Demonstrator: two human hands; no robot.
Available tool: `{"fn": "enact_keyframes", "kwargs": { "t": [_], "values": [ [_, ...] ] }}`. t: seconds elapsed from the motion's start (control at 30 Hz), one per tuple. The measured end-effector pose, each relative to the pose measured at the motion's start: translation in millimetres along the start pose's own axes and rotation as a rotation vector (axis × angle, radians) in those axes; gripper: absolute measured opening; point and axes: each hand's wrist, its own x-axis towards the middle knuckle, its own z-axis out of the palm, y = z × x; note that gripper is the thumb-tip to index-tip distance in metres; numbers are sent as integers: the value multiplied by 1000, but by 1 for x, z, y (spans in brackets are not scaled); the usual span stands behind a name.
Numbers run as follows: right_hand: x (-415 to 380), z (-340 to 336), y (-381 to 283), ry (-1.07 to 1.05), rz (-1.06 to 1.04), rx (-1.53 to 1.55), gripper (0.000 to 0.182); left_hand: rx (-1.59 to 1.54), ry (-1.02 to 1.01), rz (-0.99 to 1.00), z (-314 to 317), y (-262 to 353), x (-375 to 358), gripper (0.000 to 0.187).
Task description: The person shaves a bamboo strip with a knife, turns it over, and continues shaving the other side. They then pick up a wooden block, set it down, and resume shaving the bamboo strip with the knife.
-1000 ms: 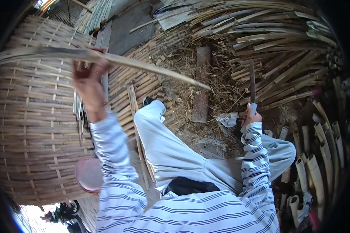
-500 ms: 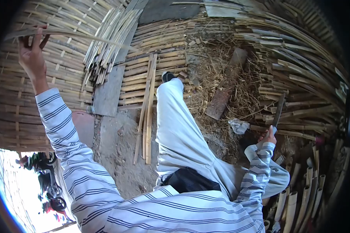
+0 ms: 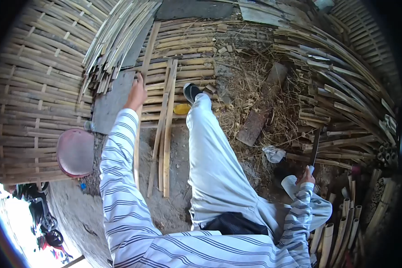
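Note:
My left hand (image 3: 137,94) is closed around a long bamboo strip (image 3: 151,47), which runs lengthwise above and below my fist. Just right of that hand, several split bamboo strips (image 3: 169,134) lie side by side across the slatted floor and the ground. Low on the right, my right hand (image 3: 307,177) grips a long-bladed knife (image 3: 316,149), its dark blade pointing up and away from me. My fingers cover the knife's handle. A crumpled white plastic bag (image 3: 274,154) lies left of the blade.
A pile of thin strips (image 3: 114,44) rests at upper left by the woven wall (image 3: 27,98). A wooden plank (image 3: 262,107) lies among shavings. Bamboo pieces (image 3: 339,100) are heaped at right, with cut tubes (image 3: 328,236) below. A pink round stool (image 3: 76,152) stands at left.
My left hand has come down and right from the upper left, and its strip has swung from crosswise to lengthwise. The knife in my right hand has dropped slightly.

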Motion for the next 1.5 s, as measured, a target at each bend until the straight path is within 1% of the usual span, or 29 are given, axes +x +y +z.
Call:
{"fn": "enact_keyframes", "kwargs": {
  "t": [0.07, 0.1, 0.13, 0.2, 0.23, 0.27, 0.4, 0.43, 0.53, 0.57, 0.63, 0.67, 0.7, 0.77, 0.87, 0.9, 1.0, 1.07, 1.13, 1.2, 1.27, 1.33, 1.4, 1.43, 1.47, 1.5],
  "values": [
    [-8, 3, -2, 35, -14, -90, 35, -13, -45, -47, 66, -33, 6, 69],
    [-6, 2, 2, 51, 4, -90, 38, -56, -96, -103, 85, -39, 5, 69],
    [-7, 3, 3, 81, 4, -116, 40, -99, -143, -161, 100, -44, 6, 70],
    [-5, 4, 5, 74, 17, -188, 41, -116, -271, -263, 125, -55, 7, 73],
    [-7, 6, 4, 77, -3, -209, 41, -84, -231, -252, 146, -65, 6, 75],
    [-20, 16, -8, 50, 50, -181, 39, -142, -311, -290, 157, -71, 11, 78],
    [-20, 33, -12, 22, -18, -284, 37, -191, -446, -452, 204, -89, 27, 84],
    [-24, 40, -15, 21, -25, -316, 37, -209, -461, -485, 216, -93, 32, 85],
    [-20, 54, -19, 22, -66, -435, 36, -208, -423, -513, 250, -110, 44, 86],
    [-17, 57, -20, 23, -86, -477, 35, -180, -348, -500, 259, -114, 45, 83],
    [-13, 60, -27, -13, -70, -501, 36, -220, -224, -516, 265, -120, 50, 71],
    [-22, 74, -35, -32, -61, -506, 36, -237, -157, -520, 266, -122, 54, 65],
    [-34, 85, -48, -60, 14, -487, 36, -229, -114, -492, 266, -123, 56, 63],
    [-47, 101, -58, -77, 21, -477, 35, -209, -32, -431, 270, -126, 59, 58],
    [-49, 116, -60, -104, 12, -495, 35, -298, 78, -442, 279, -132, 66, 60],
    [-51, 120, -60, -114, 3, -507, 35, -540, 119, -396, 284, -130, 59, 67],
    [-53, 126, -58, -149, 25, -457, 35, -396, -129, -147, 346, -176, 36, 76],
    [-53, 125, -54, -163, 11, -445, 34, -414, -178, -247, 320, -155, 11, 77],
    [-58, 123, -49, -170, -12, -435, 34, -462, -230, -305, 323, -161, -3, 75],
    [-58, 115, -45, -169, 8, -426, 32, -503, -306, -330, 319, -162, -16, 71],
    [-60, 111, -43, -205, 46, -408, 31, -454, -331, -302, 320, -173, -31, 66],
    [-56, 109, -41, -194, 54, -399, 33, -328, -292, -237, 338, -185, -45, 60],
    [-62, 103, -40, -165, 70, -368, 35, -313, -435, -402, 290, -147, -51, 50],
    [-52, 93, -29, -162, 38, -361, 37, -354, -383, -326, 294, -149, -57, 42],
    [-53, 89, -30, -188, -2, -361, 32, -397, -336, -239, 302, -160, -65, 36],
    [-55, 86, -30, -160, -3, -395, 30, -274, -277, -140, 298, -165, -71, 24]
  ]
}}
